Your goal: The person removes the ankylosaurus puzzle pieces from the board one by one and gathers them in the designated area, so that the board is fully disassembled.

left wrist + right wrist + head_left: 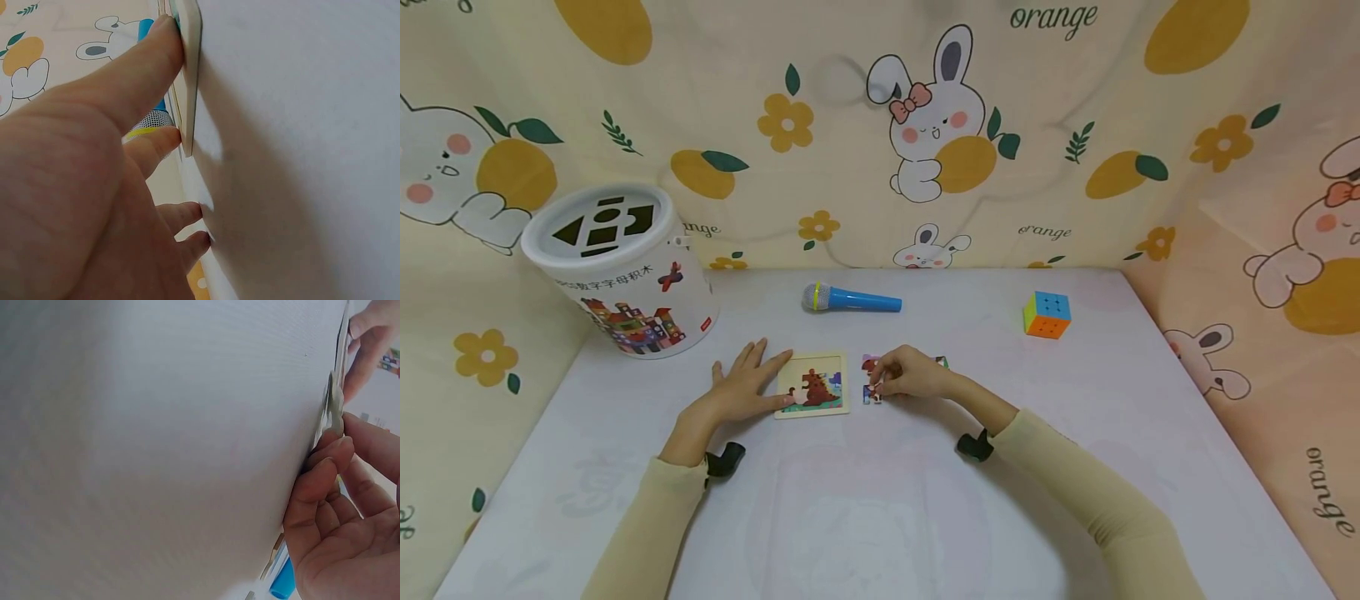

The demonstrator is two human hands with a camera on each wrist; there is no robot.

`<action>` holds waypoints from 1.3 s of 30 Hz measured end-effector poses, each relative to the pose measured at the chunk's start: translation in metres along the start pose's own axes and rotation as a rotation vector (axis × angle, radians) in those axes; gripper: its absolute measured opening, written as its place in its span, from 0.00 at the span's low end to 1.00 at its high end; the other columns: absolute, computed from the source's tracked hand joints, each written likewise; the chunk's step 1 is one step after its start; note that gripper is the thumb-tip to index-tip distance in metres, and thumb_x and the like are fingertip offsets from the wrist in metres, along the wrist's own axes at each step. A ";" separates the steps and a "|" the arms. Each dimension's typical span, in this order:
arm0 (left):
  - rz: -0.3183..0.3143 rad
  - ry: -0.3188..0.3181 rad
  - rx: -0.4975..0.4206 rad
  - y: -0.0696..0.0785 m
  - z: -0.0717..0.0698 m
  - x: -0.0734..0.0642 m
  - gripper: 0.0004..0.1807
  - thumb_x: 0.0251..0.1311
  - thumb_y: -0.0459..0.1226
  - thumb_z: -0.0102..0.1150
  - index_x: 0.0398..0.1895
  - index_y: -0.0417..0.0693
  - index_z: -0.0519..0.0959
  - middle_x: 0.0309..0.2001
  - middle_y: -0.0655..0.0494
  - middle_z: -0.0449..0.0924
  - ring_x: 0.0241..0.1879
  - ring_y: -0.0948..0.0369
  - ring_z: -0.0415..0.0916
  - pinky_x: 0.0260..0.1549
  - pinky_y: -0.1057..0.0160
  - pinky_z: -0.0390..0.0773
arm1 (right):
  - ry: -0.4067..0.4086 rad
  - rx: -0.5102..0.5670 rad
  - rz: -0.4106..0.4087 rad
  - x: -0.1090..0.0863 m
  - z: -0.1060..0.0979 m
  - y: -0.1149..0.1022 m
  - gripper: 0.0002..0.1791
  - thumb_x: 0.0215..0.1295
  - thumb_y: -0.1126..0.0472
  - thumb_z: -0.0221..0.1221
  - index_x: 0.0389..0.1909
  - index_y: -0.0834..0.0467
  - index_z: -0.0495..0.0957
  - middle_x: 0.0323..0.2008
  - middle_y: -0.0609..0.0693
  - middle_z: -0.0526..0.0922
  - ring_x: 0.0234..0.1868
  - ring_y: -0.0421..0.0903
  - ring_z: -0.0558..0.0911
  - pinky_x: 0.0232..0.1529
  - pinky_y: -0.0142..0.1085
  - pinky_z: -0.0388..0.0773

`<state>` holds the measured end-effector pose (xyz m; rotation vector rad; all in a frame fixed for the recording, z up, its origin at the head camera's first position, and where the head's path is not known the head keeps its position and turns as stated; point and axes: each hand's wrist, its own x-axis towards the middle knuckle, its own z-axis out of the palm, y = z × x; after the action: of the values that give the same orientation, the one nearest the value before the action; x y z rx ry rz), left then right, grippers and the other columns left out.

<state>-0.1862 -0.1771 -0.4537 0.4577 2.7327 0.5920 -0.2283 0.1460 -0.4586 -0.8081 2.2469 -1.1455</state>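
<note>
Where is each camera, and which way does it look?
Head: worn on the head, facing forward and down at the table; shows left hand, right hand, sleeves.
Left wrist: worn there, looking past the left hand at the tray.
Right wrist: worn there, facing a pinched piece; shows right hand, left hand beyond.
Head and left wrist both see the microphone.

The location is a tabletop play area; building type is indeterminate. A rabbit-and-orange printed backdrop (850, 179) borders the white table (887, 500), which carries a block bucket (625, 279), microphone (853, 300), colored cube (1047, 315) and picture puzzle (820, 387).
</note>
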 end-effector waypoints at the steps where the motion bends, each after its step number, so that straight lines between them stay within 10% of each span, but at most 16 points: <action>1: 0.000 -0.001 -0.001 0.000 0.000 0.000 0.45 0.64 0.57 0.60 0.78 0.50 0.56 0.78 0.31 0.36 0.75 0.33 0.32 0.58 0.19 0.30 | 0.001 -0.003 -0.002 0.000 0.000 0.000 0.05 0.64 0.71 0.63 0.39 0.67 0.83 0.22 0.46 0.77 0.21 0.37 0.70 0.23 0.27 0.67; 23: 0.006 -0.010 -0.006 -0.001 0.000 0.000 0.45 0.65 0.57 0.59 0.79 0.50 0.55 0.78 0.31 0.36 0.75 0.33 0.31 0.58 0.19 0.29 | 0.036 -0.030 -0.023 0.014 -0.008 -0.020 0.04 0.65 0.71 0.61 0.37 0.69 0.82 0.20 0.47 0.76 0.18 0.39 0.72 0.22 0.28 0.69; 39: 0.004 -0.016 -0.005 0.000 -0.002 0.000 0.45 0.65 0.58 0.59 0.78 0.50 0.56 0.78 0.31 0.36 0.75 0.33 0.31 0.57 0.18 0.31 | -0.076 -0.193 0.081 0.067 0.022 -0.076 0.23 0.58 0.69 0.68 0.55 0.64 0.78 0.49 0.59 0.79 0.48 0.49 0.77 0.43 0.35 0.78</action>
<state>-0.1869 -0.1781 -0.4520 0.4649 2.7154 0.5932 -0.2398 0.0518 -0.4167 -0.8129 2.3287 -0.8559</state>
